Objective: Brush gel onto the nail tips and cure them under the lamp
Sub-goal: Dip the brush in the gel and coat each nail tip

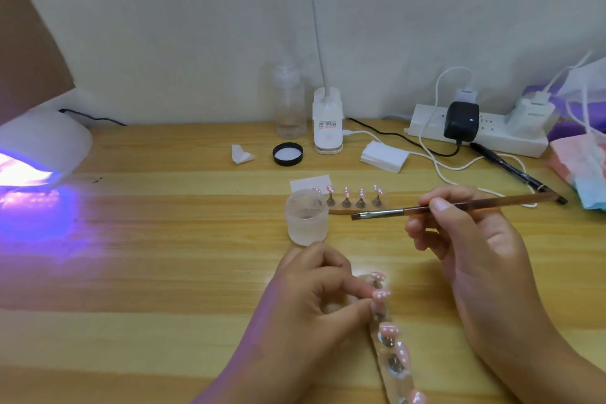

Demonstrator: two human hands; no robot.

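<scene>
We see a table [164,272] of yellow wood with lighter and darker stripes. At the far left the lamp [49,138] is white and throws violet-blue light on the wood beside it. Above it the board [26,43] is brown. The tips [388,330], both near and in the far row, are pink with small white dots. The jar [306,216] is frosted and colourless. The brush [459,205] has a brown handle and a silver ferrule. The cap [288,154] is black with white inside. At the far right the adapter [460,120] and the pen [508,167] are black, and the cloth [580,167] is pink and light blue.
</scene>
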